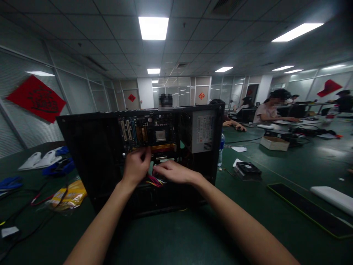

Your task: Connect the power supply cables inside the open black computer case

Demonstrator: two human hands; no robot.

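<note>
Inside boxy black metal case (91,154), coloured wires (154,181).

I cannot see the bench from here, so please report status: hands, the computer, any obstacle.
Left hand at motherboard, grip unclear. Right hand on coloured cables. Open computer case upright on table. Nothing blocking.

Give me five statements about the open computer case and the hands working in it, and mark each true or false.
1. Both hands reach into the open computer case. True.
2. The left hand is at the lower edge of the motherboard. True.
3. The right hand holds a screwdriver. False: no tool shows; it rests by the coloured wires.
4. The loose fan lies inside the case. False: it lies on the green table, to the right of the case.
5. The power supply sits at the case's right end. True.
</note>
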